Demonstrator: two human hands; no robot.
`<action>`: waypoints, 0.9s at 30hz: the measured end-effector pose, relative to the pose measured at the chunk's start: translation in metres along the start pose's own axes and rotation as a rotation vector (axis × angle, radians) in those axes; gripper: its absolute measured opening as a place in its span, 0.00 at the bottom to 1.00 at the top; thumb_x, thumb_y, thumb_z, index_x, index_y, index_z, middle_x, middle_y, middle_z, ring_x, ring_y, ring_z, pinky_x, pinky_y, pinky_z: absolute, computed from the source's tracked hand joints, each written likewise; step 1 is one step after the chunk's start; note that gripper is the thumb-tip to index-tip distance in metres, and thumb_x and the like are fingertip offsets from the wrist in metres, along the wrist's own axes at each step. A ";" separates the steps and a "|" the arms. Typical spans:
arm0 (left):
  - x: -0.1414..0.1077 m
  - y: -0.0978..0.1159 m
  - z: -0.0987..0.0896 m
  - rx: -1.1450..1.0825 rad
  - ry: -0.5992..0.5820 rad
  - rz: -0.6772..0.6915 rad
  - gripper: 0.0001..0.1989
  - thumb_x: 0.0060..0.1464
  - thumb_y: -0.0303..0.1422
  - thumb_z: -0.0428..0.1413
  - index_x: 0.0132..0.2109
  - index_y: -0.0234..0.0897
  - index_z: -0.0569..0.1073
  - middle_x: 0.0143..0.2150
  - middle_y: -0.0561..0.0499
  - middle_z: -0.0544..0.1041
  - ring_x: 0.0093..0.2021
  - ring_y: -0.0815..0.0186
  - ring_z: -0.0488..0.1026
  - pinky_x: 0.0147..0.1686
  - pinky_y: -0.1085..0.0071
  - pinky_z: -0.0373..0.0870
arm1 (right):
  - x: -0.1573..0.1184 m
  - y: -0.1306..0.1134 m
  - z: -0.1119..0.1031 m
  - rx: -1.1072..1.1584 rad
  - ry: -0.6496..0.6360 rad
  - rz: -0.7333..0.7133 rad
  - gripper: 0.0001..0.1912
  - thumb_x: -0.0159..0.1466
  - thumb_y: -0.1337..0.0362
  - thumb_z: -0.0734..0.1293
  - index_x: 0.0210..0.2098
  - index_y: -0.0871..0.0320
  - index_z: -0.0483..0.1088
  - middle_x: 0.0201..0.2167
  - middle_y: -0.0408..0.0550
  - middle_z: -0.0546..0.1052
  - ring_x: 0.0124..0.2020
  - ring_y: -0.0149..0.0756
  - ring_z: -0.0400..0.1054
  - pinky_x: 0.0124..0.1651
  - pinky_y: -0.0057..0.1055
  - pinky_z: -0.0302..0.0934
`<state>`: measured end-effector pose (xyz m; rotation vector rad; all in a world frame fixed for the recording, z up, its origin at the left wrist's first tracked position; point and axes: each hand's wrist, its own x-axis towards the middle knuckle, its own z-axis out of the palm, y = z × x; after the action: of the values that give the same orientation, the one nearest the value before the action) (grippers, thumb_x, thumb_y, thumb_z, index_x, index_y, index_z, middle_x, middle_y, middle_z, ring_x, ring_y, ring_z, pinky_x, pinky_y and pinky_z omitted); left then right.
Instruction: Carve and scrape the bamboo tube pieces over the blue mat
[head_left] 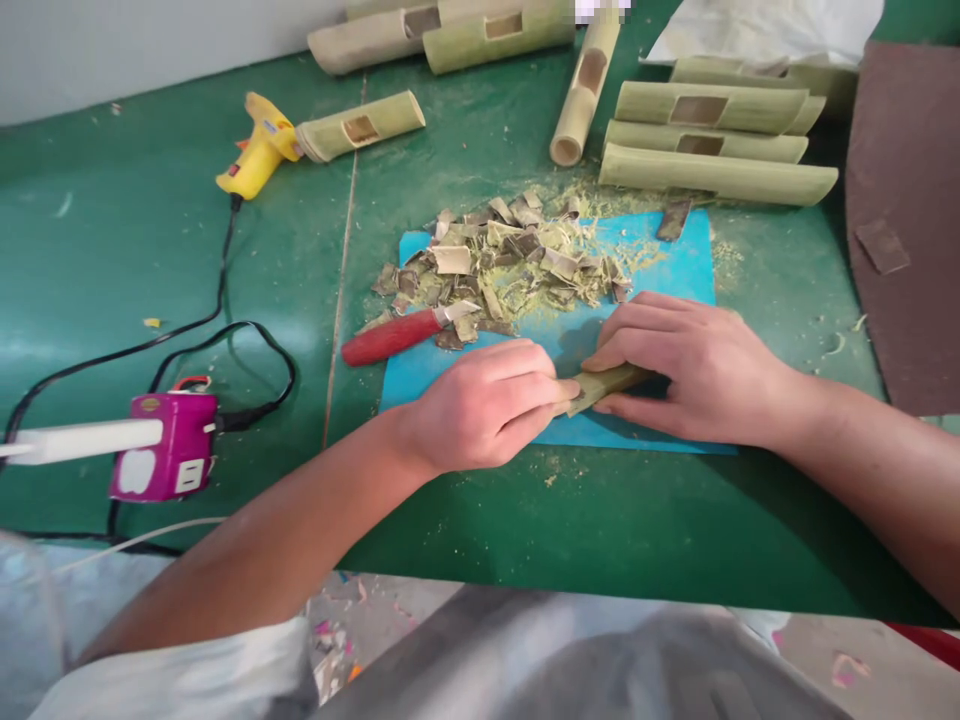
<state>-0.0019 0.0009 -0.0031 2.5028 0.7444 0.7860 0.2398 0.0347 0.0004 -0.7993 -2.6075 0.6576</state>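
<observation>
Between my hands, low over a blue sheet [660, 430], is a short greenish bamboo piece [600, 388]. My left hand [491, 405] is closed, its thumb and fingertips pinching the piece's left end. Fingers and thumb of my right hand [675, 365] grip the same piece from the right, hiding part of it. A red-handled knife [394, 337] lies left of my left hand, its blade toward a heap of bamboo chips and shavings [510, 255] on the sheet.
Bamboo tubes with cut windows [712, 108] lie at the back right, others [499, 30] at the back. A yellow hot glue gun [259, 150] touches another bamboo tube [390, 120]. A purple power adapter [169, 445] with black cords sits left. Brown sheet [907, 130] covers the right edge.
</observation>
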 end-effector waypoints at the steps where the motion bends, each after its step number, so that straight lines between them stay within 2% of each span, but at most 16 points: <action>1: 0.000 0.000 0.000 -0.004 0.005 -0.003 0.06 0.61 0.25 0.53 0.40 0.33 0.75 0.33 0.48 0.75 0.32 0.69 0.71 0.33 0.72 0.70 | 0.000 0.000 0.000 0.002 0.000 -0.003 0.09 0.61 0.57 0.67 0.35 0.57 0.71 0.36 0.49 0.74 0.38 0.40 0.66 0.38 0.36 0.57; 8: 0.001 -0.001 -0.002 0.016 -0.020 0.005 0.07 0.62 0.27 0.53 0.40 0.35 0.76 0.33 0.48 0.75 0.32 0.68 0.71 0.34 0.71 0.71 | -0.001 -0.001 0.000 0.005 -0.021 0.019 0.09 0.61 0.56 0.66 0.34 0.56 0.71 0.37 0.50 0.74 0.39 0.40 0.66 0.38 0.36 0.57; 13: 0.002 0.000 -0.003 -0.012 0.003 -0.031 0.07 0.61 0.26 0.53 0.41 0.34 0.76 0.34 0.47 0.76 0.33 0.67 0.73 0.34 0.71 0.72 | -0.001 -0.001 0.000 0.006 -0.014 0.014 0.09 0.62 0.56 0.66 0.34 0.54 0.70 0.36 0.49 0.74 0.38 0.39 0.66 0.37 0.35 0.57; 22: 0.002 -0.002 -0.002 -0.017 0.004 -0.012 0.05 0.59 0.24 0.55 0.41 0.33 0.75 0.34 0.47 0.76 0.32 0.69 0.72 0.33 0.72 0.71 | -0.001 0.000 0.001 0.003 -0.002 0.007 0.09 0.62 0.56 0.65 0.32 0.55 0.70 0.35 0.49 0.74 0.38 0.40 0.65 0.37 0.36 0.58; 27: 0.001 -0.002 -0.003 -0.018 -0.028 -0.014 0.06 0.60 0.24 0.54 0.42 0.35 0.75 0.33 0.48 0.75 0.31 0.69 0.71 0.32 0.72 0.71 | 0.000 -0.001 0.000 0.017 -0.010 0.007 0.10 0.62 0.56 0.65 0.33 0.56 0.70 0.35 0.49 0.74 0.38 0.40 0.65 0.38 0.37 0.58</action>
<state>-0.0036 0.0035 -0.0014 2.4846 0.7409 0.7483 0.2394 0.0339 0.0003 -0.8032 -2.6054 0.6859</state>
